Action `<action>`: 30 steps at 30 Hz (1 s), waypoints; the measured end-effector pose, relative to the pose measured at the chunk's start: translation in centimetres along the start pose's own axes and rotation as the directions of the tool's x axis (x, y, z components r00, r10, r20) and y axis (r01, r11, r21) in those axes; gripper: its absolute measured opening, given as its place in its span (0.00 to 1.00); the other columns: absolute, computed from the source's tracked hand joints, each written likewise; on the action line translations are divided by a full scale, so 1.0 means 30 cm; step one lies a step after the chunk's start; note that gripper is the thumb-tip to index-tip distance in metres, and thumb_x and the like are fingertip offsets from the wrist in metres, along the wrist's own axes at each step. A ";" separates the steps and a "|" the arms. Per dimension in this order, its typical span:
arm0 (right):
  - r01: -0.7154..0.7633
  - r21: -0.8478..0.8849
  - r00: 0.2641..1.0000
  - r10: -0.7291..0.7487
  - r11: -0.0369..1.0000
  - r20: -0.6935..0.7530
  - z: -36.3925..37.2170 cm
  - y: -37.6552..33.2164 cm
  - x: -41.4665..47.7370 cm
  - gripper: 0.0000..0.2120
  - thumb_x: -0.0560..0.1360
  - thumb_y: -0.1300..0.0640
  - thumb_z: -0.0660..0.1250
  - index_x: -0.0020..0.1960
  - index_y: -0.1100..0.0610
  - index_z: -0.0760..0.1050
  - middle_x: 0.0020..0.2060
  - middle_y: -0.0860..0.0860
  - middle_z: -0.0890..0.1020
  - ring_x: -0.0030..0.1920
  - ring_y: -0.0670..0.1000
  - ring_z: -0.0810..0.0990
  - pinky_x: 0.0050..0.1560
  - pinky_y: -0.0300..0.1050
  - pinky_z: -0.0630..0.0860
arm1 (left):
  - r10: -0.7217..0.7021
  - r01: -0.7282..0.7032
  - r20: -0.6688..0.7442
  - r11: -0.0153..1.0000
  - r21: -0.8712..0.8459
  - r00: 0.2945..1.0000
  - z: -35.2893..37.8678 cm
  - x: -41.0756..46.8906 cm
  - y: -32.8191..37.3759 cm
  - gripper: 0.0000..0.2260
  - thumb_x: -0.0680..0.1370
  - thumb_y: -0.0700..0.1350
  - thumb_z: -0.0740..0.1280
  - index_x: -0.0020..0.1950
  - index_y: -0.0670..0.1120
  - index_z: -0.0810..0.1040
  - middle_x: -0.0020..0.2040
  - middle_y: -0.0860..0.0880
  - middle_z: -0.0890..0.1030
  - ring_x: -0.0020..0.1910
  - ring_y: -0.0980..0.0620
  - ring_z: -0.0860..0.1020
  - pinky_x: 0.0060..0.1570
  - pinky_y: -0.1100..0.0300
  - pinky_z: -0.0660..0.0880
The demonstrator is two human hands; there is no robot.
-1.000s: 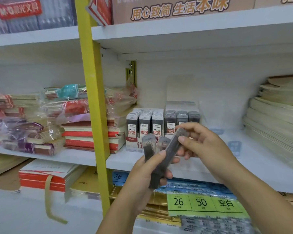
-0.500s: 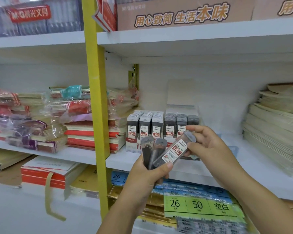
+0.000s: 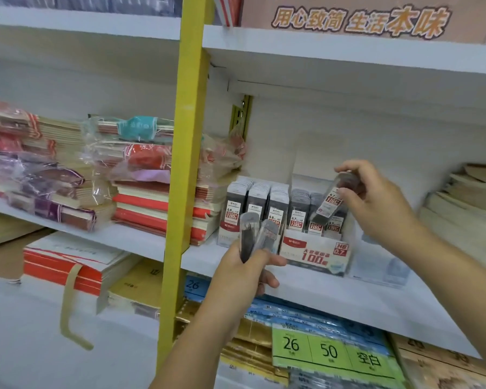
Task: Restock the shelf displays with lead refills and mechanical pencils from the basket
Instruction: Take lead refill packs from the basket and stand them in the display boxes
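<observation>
Right grip point(image 3: 376, 206): pinching one lead refill case point(image 3: 329, 202), tilted just above display box point(image 3: 314, 252).
Left grip point(image 3: 243, 275): holding two spare cases point(image 3: 253, 234).
Progress: box part-filled; three cases unplaced.

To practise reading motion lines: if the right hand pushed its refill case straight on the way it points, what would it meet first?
Likely the refill case in the right hand would meet the standing cases in the 0.7 display box; depth is unclear.

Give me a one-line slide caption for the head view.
Right hand holds a 0.7 lead refill case over the HB 0.7 display box; left hand grips two more cases.
</observation>
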State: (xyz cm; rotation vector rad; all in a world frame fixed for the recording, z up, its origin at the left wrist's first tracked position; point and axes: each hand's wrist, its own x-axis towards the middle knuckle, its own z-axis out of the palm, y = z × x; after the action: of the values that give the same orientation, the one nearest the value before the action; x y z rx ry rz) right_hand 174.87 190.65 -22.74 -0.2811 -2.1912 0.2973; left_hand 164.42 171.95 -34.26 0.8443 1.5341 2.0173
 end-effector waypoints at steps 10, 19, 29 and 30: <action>0.010 -0.308 0.992 0.028 0.951 0.119 0.059 0.066 0.028 0.11 0.74 0.52 0.70 0.56 0.43 0.76 0.46 0.43 0.72 0.53 0.48 0.69 0.49 0.42 0.65 | 0.007 -0.002 0.064 0.997 -0.077 0.998 -0.016 0.013 -0.007 0.07 0.83 0.46 0.64 0.61 0.53 0.75 0.49 0.51 0.88 0.41 0.51 0.86 0.33 0.64 0.75; -0.056 0.128 0.998 0.055 0.990 0.008 0.068 -0.060 -0.223 0.13 0.78 0.50 0.63 0.58 0.36 0.76 0.47 0.35 0.79 0.47 0.40 0.74 0.44 0.31 0.71 | -0.020 0.029 0.161 0.998 -0.049 0.987 0.002 -0.021 -0.004 0.09 0.81 0.51 0.68 0.59 0.52 0.79 0.51 0.50 0.87 0.46 0.50 0.86 0.37 0.66 0.78; -0.301 0.732 0.953 0.210 0.611 0.217 0.095 -0.076 -0.336 0.15 0.78 0.64 0.64 0.50 0.44 0.81 0.36 0.45 0.82 0.33 0.46 0.77 0.33 0.36 0.73 | -0.118 0.084 0.296 0.989 0.124 0.948 0.055 -0.069 -0.045 0.28 0.70 0.70 0.65 0.63 0.53 0.78 0.53 0.48 0.87 0.42 0.54 0.84 0.38 0.64 0.76; -0.298 0.758 0.954 0.193 0.580 0.228 0.091 -0.070 -0.336 0.15 0.79 0.64 0.64 0.50 0.45 0.81 0.37 0.47 0.82 0.34 0.46 0.77 0.35 0.36 0.74 | -0.127 0.093 0.299 0.988 0.125 0.946 0.056 -0.070 -0.046 0.30 0.70 0.71 0.64 0.62 0.53 0.78 0.52 0.48 0.87 0.39 0.55 0.82 0.37 0.64 0.74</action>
State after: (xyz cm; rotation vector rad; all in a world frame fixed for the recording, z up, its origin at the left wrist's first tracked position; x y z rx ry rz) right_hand 178.38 185.28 -31.24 -0.0585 -1.9018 1.4348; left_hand 167.10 172.02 -35.68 1.0352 1.4873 1.6449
